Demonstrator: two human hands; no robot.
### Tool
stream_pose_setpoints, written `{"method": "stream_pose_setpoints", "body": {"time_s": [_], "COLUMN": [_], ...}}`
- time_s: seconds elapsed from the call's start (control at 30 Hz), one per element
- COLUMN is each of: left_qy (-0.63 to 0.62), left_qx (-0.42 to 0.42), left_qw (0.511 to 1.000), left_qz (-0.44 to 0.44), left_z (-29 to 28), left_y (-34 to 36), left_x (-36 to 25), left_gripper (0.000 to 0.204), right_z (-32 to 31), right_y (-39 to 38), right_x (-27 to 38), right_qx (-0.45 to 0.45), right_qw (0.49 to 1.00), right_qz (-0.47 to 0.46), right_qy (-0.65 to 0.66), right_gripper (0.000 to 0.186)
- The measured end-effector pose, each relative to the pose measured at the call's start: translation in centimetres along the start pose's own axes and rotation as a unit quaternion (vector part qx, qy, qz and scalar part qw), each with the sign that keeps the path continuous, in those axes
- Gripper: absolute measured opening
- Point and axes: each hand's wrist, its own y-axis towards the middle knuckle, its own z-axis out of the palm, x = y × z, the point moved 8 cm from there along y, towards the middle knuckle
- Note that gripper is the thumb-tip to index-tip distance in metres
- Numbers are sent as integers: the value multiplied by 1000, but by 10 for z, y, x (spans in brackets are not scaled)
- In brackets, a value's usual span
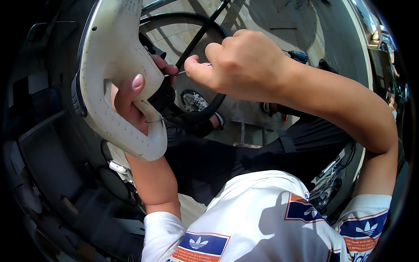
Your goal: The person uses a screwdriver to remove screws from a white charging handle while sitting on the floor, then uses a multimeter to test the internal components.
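My left hand (pixel 131 94) is wrapped round the handle of a big off-white plastic housing (pixel 126 56) with an oblong grip opening. Its thumb lies over the handle, and some fingertips show beyond the far edge. Closed in a pinch, my right hand (pixel 244 63) holds a thin metal rod (pixel 176 74), whose far end meets the housing's right edge near the left fingertips. Whether the rod belongs to a screwdriver or a hex key is hidden by the hand. A thin dark wire (pixel 153 121) crosses the lower handle. Under the housing, dark parts are partly covered.
A thick black cable (pixel 198 41) loops over the tiled floor beyond my hands. A blue-handled tool (pixel 298 56) lies further right. My shoe (pixel 194 101) and a small metal frame (pixel 242 133) are below. Cluttered goods (pixel 384 65) line the right edge; dark boxes fill the left.
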Motion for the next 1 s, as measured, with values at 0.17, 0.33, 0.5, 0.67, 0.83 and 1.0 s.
{"method": "stream_pose_setpoints", "body": {"time_s": [0.17,0.33,0.5,0.67,0.83,1.0], "left_qy": [26,43,33,-12,-40,-29], "left_qx": [-11,-23,-29,-10,-53,-70], "left_qw": [1000,999,999,999,998,997], "left_qz": [7,8,8,37,9,5], "left_z": [-4,1,9,16,20,21], "left_y": [-2,-5,-6,-2,-5,2], "left_x": [-3,-2,-5,-13,-15,-13], "left_gripper": [59,58,57,52,48,52], "right_z": [8,22,12,22,6,14], "right_y": [4,0,-2,-3,5,3], "right_x": [-3,-5,-8,-20,-23,-26], "right_qx": [115,170,126,214,254,193], "right_qw": [988,940,948,848,915,964], "right_qz": [58,172,167,234,181,164], "right_qy": [83,241,241,424,257,84], "right_gripper": [21,18,10,24,27,34]}}
